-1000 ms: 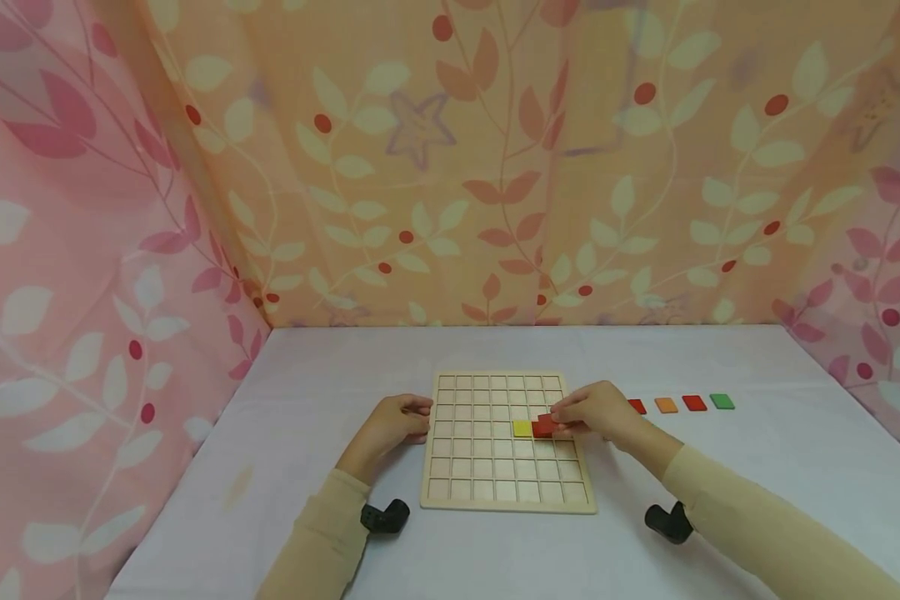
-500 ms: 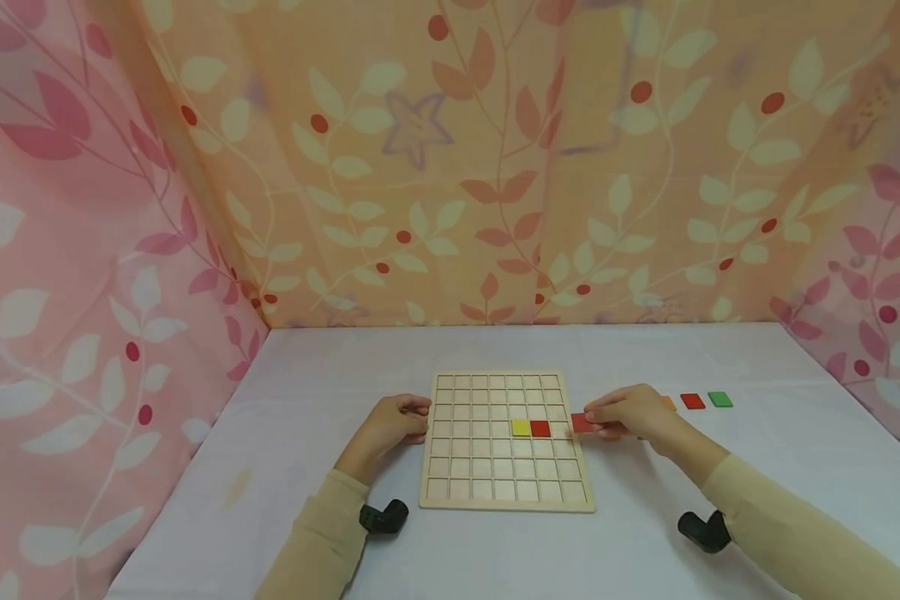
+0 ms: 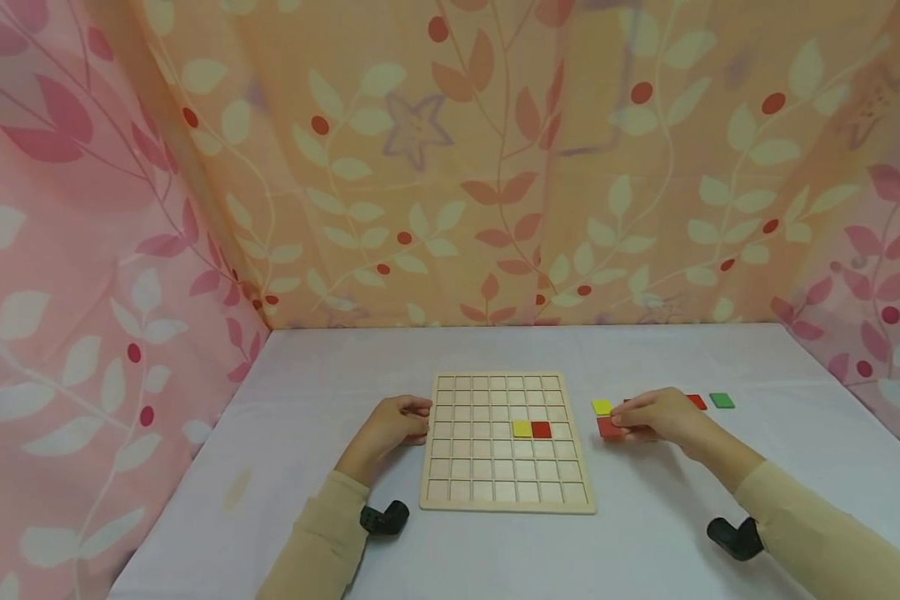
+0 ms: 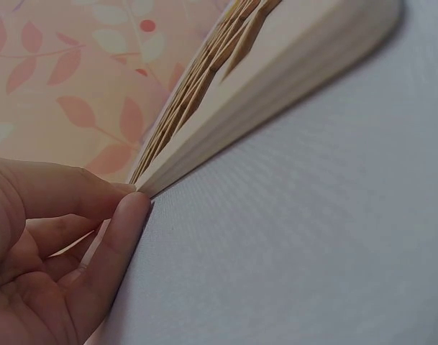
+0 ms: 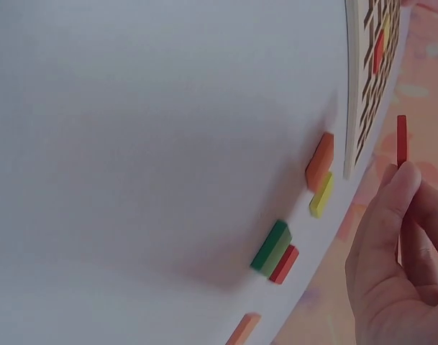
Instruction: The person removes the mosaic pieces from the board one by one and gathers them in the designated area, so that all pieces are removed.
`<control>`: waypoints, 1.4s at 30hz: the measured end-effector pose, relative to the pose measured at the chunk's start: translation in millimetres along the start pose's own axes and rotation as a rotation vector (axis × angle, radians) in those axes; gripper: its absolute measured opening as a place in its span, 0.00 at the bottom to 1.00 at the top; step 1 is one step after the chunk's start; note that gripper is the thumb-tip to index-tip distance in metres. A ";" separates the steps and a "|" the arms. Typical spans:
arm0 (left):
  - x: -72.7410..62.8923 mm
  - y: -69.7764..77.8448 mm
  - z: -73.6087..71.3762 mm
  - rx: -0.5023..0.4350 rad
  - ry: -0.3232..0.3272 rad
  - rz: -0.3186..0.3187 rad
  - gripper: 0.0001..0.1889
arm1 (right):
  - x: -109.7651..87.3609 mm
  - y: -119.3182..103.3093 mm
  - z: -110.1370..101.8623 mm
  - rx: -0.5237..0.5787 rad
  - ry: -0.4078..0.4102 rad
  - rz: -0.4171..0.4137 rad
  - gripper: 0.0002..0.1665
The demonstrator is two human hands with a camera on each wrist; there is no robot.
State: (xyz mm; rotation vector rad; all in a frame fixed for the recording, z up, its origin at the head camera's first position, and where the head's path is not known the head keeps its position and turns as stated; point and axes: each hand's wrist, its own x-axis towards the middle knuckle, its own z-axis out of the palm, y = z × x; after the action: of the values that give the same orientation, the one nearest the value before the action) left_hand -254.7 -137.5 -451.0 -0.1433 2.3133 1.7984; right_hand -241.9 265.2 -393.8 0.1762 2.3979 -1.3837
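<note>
A wooden grid board (image 3: 506, 496) lies flat on the table, with a yellow tile (image 3: 521, 428) and a red tile (image 3: 542, 430) side by side in its squares. At the board's left edge, my left hand (image 3: 390, 427) pinches the rim between thumb and finger, seen closely in the left wrist view (image 4: 67, 251). Right of the board, my right hand (image 3: 663, 418) holds another red tile (image 5: 401, 136) by its edge, raised above the table. Below it in the right wrist view lie an orange tile (image 5: 319, 162) and a yellow tile (image 5: 321, 195).
Loose tiles lie right of the board, among them a green one (image 3: 722, 401) and a red one (image 3: 695, 402), partly covered by the right hand. Another green tile (image 5: 272, 248) shows in the right wrist view. Patterned curtains (image 3: 420, 208) stand behind the white table (image 3: 330, 358).
My right hand has moved right, off the board, carrying a red tile. The other red tile stays beside the yellow one on the board. My left hand has stayed in place.
</note>
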 end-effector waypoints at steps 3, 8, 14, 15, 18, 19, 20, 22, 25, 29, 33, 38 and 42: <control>0.2 -0.5 0.5 0.006 0.002 -0.002 0.22 | -0.8 2.6 -6.4 0.009 -0.003 -0.008 0.21; 0.1 -0.1 0.1 0.010 -0.013 0.002 0.22 | -1.6 8.8 -16.9 -0.006 -0.009 -0.015 0.20; 0.7 0.1 -1.9 0.004 -0.017 0.008 0.21 | -1.2 14.6 -28.5 0.011 -0.023 -0.014 0.21; 1.0 0.0 -2.3 0.003 -0.017 0.009 0.21 | -1.0 15.5 -30.3 0.012 -0.026 -0.016 0.22; 2.0 -0.7 -2.9 0.003 -0.019 0.009 0.21 | -0.3 18.5 -35.7 0.014 -0.025 -0.013 0.23; 2.1 -0.9 -3.0 0.003 -0.019 0.008 0.21 | -0.2 19.7 -37.4 0.013 -0.023 -0.016 0.24; 2.2 -1.0 -3.0 0.000 -0.020 0.006 0.21 | -0.2 21.0 -39.0 0.011 -0.021 -0.015 0.24; 2.2 -1.4 -2.9 0.000 -0.022 0.008 0.21 | -0.4 23.9 -42.2 0.007 -0.016 -0.008 0.24; 1.9 -1.3 -2.5 -0.007 -0.027 0.009 0.21 | -1.1 28.3 -46.9 -0.007 -0.014 0.004 0.22; 1.4 0.2 -1.3 -0.003 -0.025 0.009 0.21 | -1.1 33.6 -54.3 -0.021 -0.017 0.022 0.21; -0.1 1.7 -1.0 -0.001 -0.022 0.012 0.22 | 1.1 40.8 -61.2 -0.024 -0.020 0.022 0.20; -0.1 0.6 -1.2 0.000 -0.023 0.007 0.21 | 2.1 48.4 -68.5 -0.015 -0.017 0.029 0.21; 0.0 0.3 -0.9 -0.002 -0.022 0.012 0.21 | 2.6 53.2 -74.5 -0.005 -0.024 0.036 0.22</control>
State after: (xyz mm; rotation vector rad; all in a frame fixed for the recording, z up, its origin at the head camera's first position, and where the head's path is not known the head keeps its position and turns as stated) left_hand -254.9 -138.3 -450.5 -0.1100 2.3021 1.7993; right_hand -247.7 356.0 -404.1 0.1995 2.3666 -1.3556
